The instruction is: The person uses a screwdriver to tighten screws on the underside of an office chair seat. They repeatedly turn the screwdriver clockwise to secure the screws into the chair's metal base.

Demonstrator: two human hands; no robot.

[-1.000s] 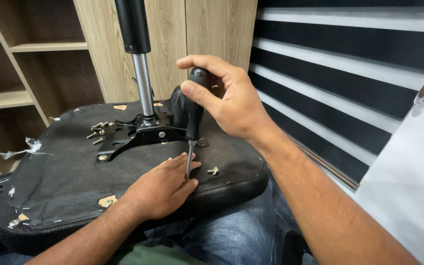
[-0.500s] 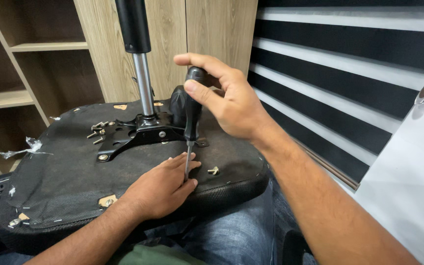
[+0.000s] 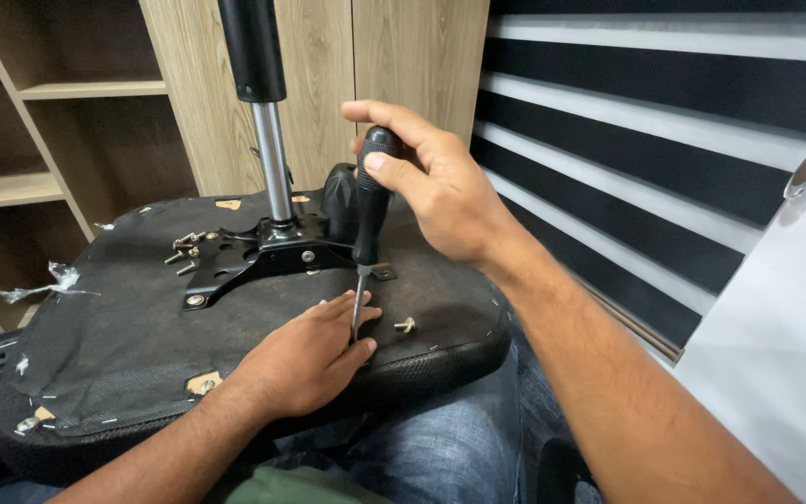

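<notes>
Little has changed over the last second: my right hand [image 3: 440,191] still grips the black screwdriver [image 3: 371,201] upright on the upturned chair seat [image 3: 123,345] across my lap. My left hand [image 3: 305,359] lies flat, fingers steadying the tip, so the driving goes on.

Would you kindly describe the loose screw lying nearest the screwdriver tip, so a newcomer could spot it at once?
Start at the upturned chair seat with its black metal bracket and gas column. Near the seat's front edge, the left hand steadies the screwdriver. Just right of its tip lies the loose screw, alone, unlike the cluster beside the bracket.
</notes>
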